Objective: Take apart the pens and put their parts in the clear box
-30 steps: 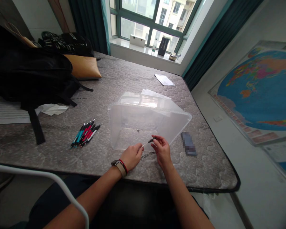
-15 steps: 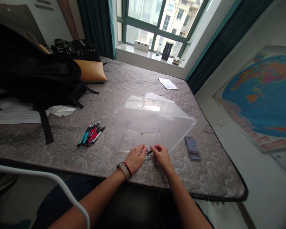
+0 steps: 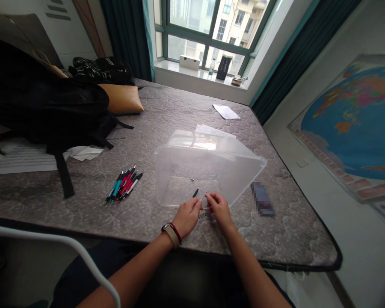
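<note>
My left hand (image 3: pixel 186 216) and my right hand (image 3: pixel 218 208) meet at the near edge of a clear plastic box (image 3: pixel 208 164) lying on its side on the grey mattress (image 3: pixel 167 115). Both hands are pinched together on small pen parts. A thin pale pen refill (image 3: pixel 203 197) runs between the fingertips, and a small black pen piece (image 3: pixel 195 193) sticks up above my left fingers. A tiny dark part (image 3: pixel 192 179) lies inside the box. A bunch of red, teal and black pens (image 3: pixel 124 184) lies on the mattress to the left of the box.
A black backpack (image 3: pixel 48 107) with a hanging strap and a tan cushion (image 3: pixel 122 98) fill the left side. Papers (image 3: pixel 225 112) lie at the far side and at left. A blurred dark object (image 3: pixel 262 198) sits right of the box. A white tube (image 3: pixel 67 248) crosses the lower left.
My hands have drawn closer together at the box's edge. The black pen piece now sits above my left fingers, apart from the thin refill. The view has shifted slightly.
</note>
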Motion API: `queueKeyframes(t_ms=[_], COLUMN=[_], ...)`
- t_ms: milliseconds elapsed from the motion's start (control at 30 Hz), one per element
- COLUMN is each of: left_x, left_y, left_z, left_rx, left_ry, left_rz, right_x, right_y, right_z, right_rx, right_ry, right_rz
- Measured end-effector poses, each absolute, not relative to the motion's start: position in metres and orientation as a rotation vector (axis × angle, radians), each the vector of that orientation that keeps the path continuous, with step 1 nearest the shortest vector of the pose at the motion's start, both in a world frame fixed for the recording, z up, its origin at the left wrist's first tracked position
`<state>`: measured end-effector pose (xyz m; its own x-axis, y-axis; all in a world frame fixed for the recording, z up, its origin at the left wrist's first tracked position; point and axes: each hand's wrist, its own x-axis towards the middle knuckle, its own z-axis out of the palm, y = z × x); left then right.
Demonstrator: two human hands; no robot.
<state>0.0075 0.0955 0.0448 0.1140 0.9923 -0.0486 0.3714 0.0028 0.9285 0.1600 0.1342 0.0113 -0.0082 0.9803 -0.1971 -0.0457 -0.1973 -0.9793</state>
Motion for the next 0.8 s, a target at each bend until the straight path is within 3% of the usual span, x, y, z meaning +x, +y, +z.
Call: queueKeyframes(t_ms=[200, 500, 800], left_x=[0.011, 0.023, 0.021], left_y=[0.096, 0.089, 0.094], left_z=[0.039, 0.026, 0.034], left_rx=[1.414, 1.204, 0.802], left_ry=[1.32, 1.22, 1.098], left_rz=[0.841, 0.788, 1.022], right_x=[0.151, 0.162, 0.164], right_y=[0.125, 0.133, 0.139], right_z=[0.024, 0.029, 0.005], right_rx=[-1.083, -1.143, -1.489], right_ry=[-1.052, -0.868, -1.408], right_rz=[1.62, 1.335, 1.098])
